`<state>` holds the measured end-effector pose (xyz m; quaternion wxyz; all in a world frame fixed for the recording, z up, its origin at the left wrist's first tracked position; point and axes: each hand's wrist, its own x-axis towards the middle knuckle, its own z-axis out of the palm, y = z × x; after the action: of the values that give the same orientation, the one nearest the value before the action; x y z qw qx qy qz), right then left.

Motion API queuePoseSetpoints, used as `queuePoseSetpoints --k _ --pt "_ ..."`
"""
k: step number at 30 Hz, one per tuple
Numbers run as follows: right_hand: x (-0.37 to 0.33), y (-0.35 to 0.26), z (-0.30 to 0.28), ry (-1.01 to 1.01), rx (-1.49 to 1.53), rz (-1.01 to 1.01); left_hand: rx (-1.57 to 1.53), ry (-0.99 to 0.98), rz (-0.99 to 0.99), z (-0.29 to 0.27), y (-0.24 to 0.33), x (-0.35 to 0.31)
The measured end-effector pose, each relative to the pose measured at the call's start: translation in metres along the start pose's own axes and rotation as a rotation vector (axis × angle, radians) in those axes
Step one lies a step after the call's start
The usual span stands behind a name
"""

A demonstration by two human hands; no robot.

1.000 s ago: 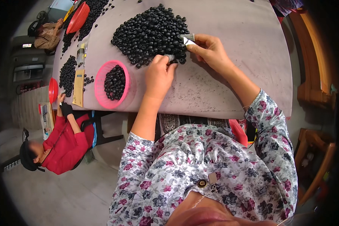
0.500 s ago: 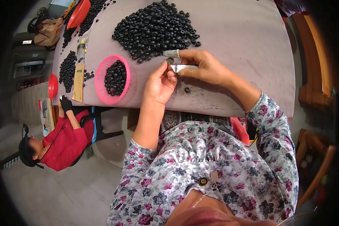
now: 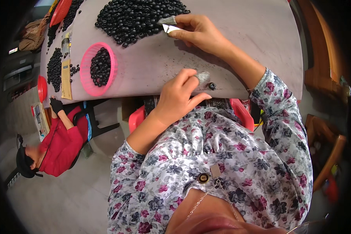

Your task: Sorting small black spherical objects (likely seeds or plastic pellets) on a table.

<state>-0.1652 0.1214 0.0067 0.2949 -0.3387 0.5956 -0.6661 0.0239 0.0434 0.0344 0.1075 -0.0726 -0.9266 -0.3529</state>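
Note:
My right hand (image 3: 202,34) is at the near right edge of a large pile of black beads (image 3: 134,17). Between its thumb and fingers is a small flat white blade-like tool (image 3: 171,29). A grey cover (image 3: 167,20) wraps its forefinger tip. Closer to me, my left hand (image 3: 177,95) hovers by the table's front edge, thumb and forefinger spread apart. Another grey cover (image 3: 202,77) is on a fingertip of this hand. Just right of it one dark round bead (image 3: 211,86) lies on the cloth. Nothing shows in the left fingers, though the palm is hidden.
Left of my hands stands a pink basket (image 3: 114,70) holding black beads. Beyond it are a tan packet (image 3: 66,80), a smaller bead heap (image 3: 54,70) and red baskets (image 3: 42,88). A person in red (image 3: 60,146) sits at left. Dark crumbs dot the tablecloth (image 3: 241,29).
My hands have parted: the right, with the white tool, has gone away from me; the left has come nearer the table edge, its fingers opening. The dark bead between them has left that spot.

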Motion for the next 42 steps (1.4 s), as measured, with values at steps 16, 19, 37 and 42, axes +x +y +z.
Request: queuePoseSetpoints --k 16,19,37,42 --pt "0.001 0.001 0.002 -0.01 -0.008 -0.022 0.199 0.048 0.094 0.007 -0.007 0.018" --pt "0.001 -0.001 0.0 -0.022 -0.004 -0.017 0.298 0.09 0.036 -0.006 -0.018 0.021" --pt "0.001 0.001 -0.001 -0.033 -0.033 -0.015 0.316 0.013 -0.058 -0.023 -0.034 0.032" --pt "0.002 -0.004 -0.005 -0.113 0.011 0.019 -0.649 0.261 -0.586 -0.025 -0.057 0.024"
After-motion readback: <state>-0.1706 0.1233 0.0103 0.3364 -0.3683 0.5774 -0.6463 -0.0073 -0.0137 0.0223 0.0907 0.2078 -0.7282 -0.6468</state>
